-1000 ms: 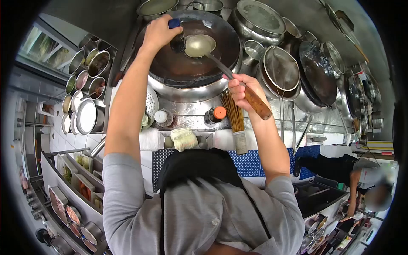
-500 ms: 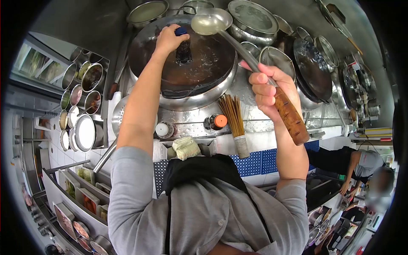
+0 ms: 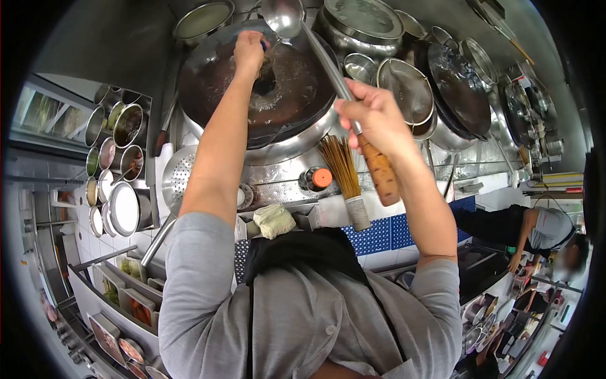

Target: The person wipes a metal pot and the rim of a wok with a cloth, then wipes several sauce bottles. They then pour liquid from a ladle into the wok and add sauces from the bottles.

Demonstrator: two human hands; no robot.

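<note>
Ladle (image 3: 324,60) is now held by its wooden handle in the right hand (image 3: 372,117), its bowl raised near the wok's far rim; contact cannot be judged. Well apart from it, the left hand (image 3: 250,54) is closed around a dark, blue-topped implement (image 3: 266,74), whose lower end is kept inside the wet wok (image 3: 297,95). An orange-capped bottle (image 3: 315,179) is seen on the desk (image 3: 278,191).

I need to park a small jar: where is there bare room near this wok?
The clearest patch is the steel strip between the white-capped bottle and the orange-capped bottle, bordered by the wok's stand and folded cloth. It is crowded right of the wok, with strainers and pots.
</note>
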